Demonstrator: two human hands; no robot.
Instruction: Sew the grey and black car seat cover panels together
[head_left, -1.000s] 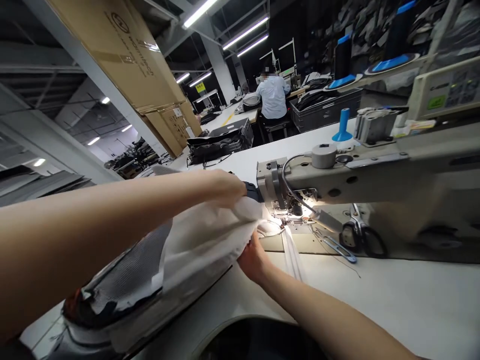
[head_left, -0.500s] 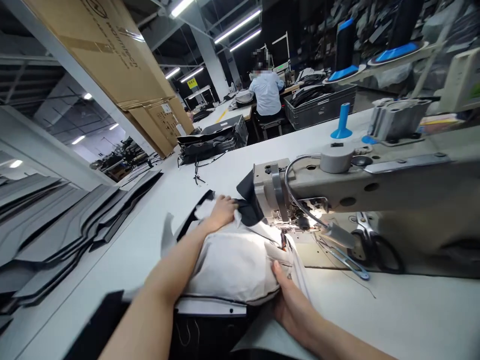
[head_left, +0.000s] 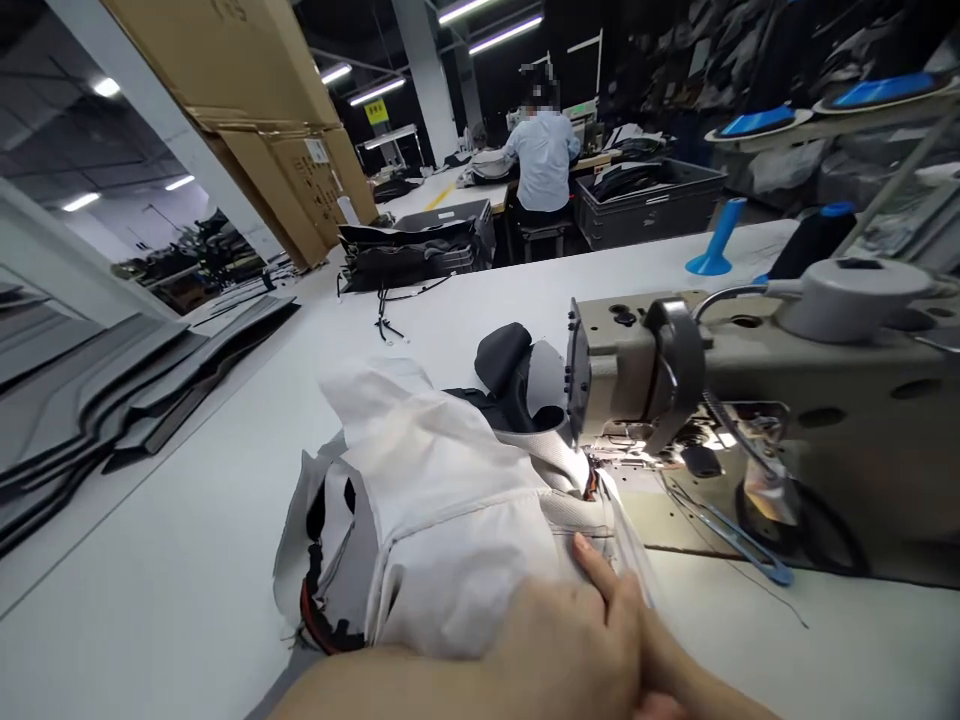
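A bulky white fabric piece [head_left: 457,500] with seams and dark edging is bunched on the white table, its right edge under the needle area of a sewing machine [head_left: 615,370]. Black padded parts [head_left: 506,370] stick up behind it, against the machine head. My right hand [head_left: 630,620] grips its near right edge, thumb on top, the other fingers mostly hidden. Across the near side, my left hand [head_left: 562,630] lies blurred against my right hand; its fingers are hidden, so its hold is unclear. Orange-and-black trim [head_left: 319,615] shows at the fabric's left end.
Blue thread snips [head_left: 750,550] lie on the machine bed, beside a loose thread. Stacked grey panels [head_left: 135,390] line the left side. At the back are a grey crate [head_left: 465,240], a cardboard box [head_left: 292,190], a blue cone [head_left: 718,238] and a seated person [head_left: 544,160].
My left hand has come off the far side of the fabric, down beside my right hand. The fabric's left part now spreads open, and the view has shifted.
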